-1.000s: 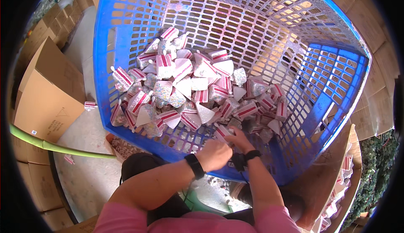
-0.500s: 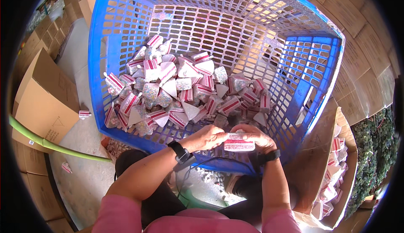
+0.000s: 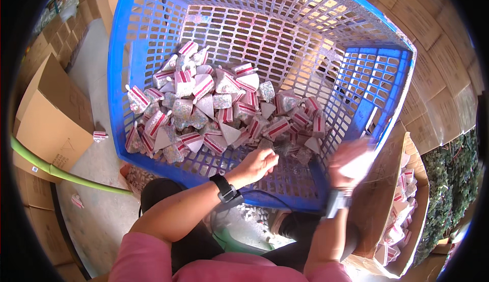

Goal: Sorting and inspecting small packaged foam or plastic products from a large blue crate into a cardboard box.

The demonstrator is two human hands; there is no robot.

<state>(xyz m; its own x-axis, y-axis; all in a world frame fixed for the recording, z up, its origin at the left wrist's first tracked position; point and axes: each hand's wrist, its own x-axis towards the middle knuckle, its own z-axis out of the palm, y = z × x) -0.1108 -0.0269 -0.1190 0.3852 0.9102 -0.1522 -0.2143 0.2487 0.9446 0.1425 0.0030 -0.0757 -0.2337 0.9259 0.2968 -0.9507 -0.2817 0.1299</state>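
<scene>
A loose heap of cake-slice ornaments (image 3: 204,106), white with red stripes and glittery faces, lies in a big blue plastic basket (image 3: 116,78). Over the basket's near edge, my left hand (image 3: 256,167) is closed, fingers curled against the thumb; whatever may be in them is hidden. My right hand (image 3: 349,165) is a motion smear by the basket's near right corner. A bright white patch shows at its fingers, but I cannot make out whether it is an ornament. Both wrists wear dark bands.
An open carton (image 3: 417,200) with more ornaments stands at the right, beside dark green foliage (image 3: 448,190). Stacked cartons (image 3: 433,52) rise behind it. At the left are an open cardboard box (image 3: 56,114), a green hose (image 3: 76,177) and a stray ornament (image 3: 100,136) on the floor.
My hands have parted. The ornament between them is gone from my left hand, and my right hand has swung right and away from me, blurring. The heap looks the same.
</scene>
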